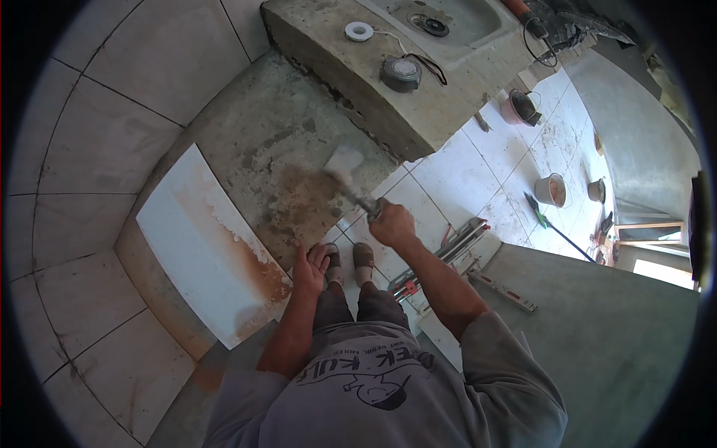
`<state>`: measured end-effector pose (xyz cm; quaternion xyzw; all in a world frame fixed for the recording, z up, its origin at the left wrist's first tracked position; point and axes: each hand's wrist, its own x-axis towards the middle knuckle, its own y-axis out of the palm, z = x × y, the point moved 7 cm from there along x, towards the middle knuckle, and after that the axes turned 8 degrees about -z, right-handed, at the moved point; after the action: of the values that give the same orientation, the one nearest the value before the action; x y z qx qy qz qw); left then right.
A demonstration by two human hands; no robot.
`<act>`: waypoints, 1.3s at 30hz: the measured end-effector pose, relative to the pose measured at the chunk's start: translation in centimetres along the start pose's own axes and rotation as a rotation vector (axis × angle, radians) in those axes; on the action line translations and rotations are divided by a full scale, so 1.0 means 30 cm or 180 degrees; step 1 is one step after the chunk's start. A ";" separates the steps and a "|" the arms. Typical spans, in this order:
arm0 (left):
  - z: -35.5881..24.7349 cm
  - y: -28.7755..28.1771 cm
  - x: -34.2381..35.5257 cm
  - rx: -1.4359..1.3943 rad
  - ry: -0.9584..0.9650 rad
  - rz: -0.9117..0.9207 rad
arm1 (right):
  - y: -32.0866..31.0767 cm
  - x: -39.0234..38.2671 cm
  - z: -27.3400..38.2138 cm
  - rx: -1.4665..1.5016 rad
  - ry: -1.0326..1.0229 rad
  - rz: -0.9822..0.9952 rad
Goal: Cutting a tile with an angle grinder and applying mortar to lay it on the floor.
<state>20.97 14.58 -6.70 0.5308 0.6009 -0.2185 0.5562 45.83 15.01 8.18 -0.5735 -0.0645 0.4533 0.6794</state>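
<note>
The right hand [393, 225] grips the blurred tool [361, 201] over the brown patch [299, 190] at frame centre; the left hand [308, 270], spread, holds nothing. Short, even strokes, clear of the tile [194, 231] left of centre, should serve best.

Dark lettering [355, 360] and a line-drawn cartoon [379, 390] mark a grey short-sleeved T-shirt [388, 424], worn with dark shorts [382, 308] and brownish shoes [364, 255].

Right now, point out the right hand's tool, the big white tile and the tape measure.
Hand tool [361, 200], head view: the shaft behind its blurred head.
White tile [208, 245], head view: middle of its face.
Tape measure [401, 74], head view: top of its case.
</note>
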 end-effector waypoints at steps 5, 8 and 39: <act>-0.006 0.014 -0.012 -0.0003 -0.0009 -0.0021 | 0.032 -0.080 0.052 -0.0056 -0.0828 0.0223; 0.020 -0.006 -0.004 -0.0057 -0.0079 0.0043 | -0.004 0.050 -0.099 0.0008 0.0159 -0.0174; -0.006 0.013 -0.004 0.0180 -0.0004 0.0047 | 0.016 -0.042 0.027 -0.0013 -0.0401 0.0091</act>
<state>21.21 14.81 -6.42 0.5507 0.5902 -0.2316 0.5429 44.35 14.69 8.59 -0.5461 -0.0998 0.4979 0.6663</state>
